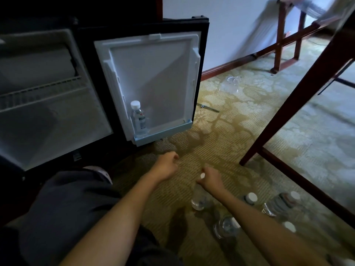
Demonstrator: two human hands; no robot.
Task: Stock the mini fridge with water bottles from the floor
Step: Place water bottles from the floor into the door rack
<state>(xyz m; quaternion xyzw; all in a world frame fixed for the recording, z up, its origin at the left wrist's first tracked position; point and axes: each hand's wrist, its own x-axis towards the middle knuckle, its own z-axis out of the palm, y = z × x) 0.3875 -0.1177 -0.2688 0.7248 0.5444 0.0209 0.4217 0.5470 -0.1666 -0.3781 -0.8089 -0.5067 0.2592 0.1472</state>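
Fridge [48,112] left, 1 bottle [138,120] in door shelf [163,134]; loose bottles [226,226] on carpet [221,131] right

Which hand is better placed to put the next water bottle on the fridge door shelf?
Right. The right hand already grips a bottle by its neck, while the left hand is empty. The door shelf has free room.

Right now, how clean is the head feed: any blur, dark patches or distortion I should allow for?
Head view: the fridge interior is dim, the door shelf bottle reads sharp; the chair top right is motion-smeared; the table leg bows from wide-angle distortion; the bottle under the right hand is soft.
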